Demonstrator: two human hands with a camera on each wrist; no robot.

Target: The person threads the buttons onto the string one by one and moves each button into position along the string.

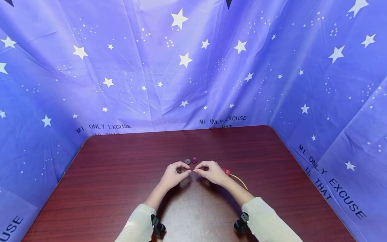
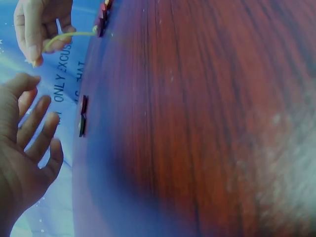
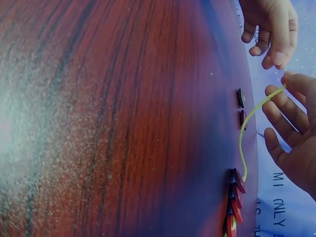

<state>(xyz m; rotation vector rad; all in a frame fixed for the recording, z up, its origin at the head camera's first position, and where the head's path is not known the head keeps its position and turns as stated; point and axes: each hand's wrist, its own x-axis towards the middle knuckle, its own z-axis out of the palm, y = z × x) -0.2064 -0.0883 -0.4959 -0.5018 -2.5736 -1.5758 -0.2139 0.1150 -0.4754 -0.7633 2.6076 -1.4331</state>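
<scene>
My right hand point(image 1: 211, 172) pinches one end of a thin yellow cord point(image 3: 252, 113) between thumb and forefinger, and a short tip pokes out. From those fingers the cord sags to several red and dark-red buttons point(image 3: 237, 200) strung on it, on the table. My left hand point(image 1: 175, 174) faces the right one, its thumb and forefinger bent close to the cord's tip. A small gap shows between the tip and the left fingers point(image 2: 30, 81); nothing is visible in them. Just beyond both hands lie a grey button point(image 1: 187, 161) and a purple-red button point(image 1: 194, 160), side by side.
The dark red wood-grain table point(image 1: 121, 161) has rounded far corners. The cord's other end point(image 1: 240, 180) trails toward the right forearm. Blue cloth point(image 1: 136, 67) with stars and lettering hangs around the table. A black wrist camera point(image 1: 158, 227) sits at each pale sleeve.
</scene>
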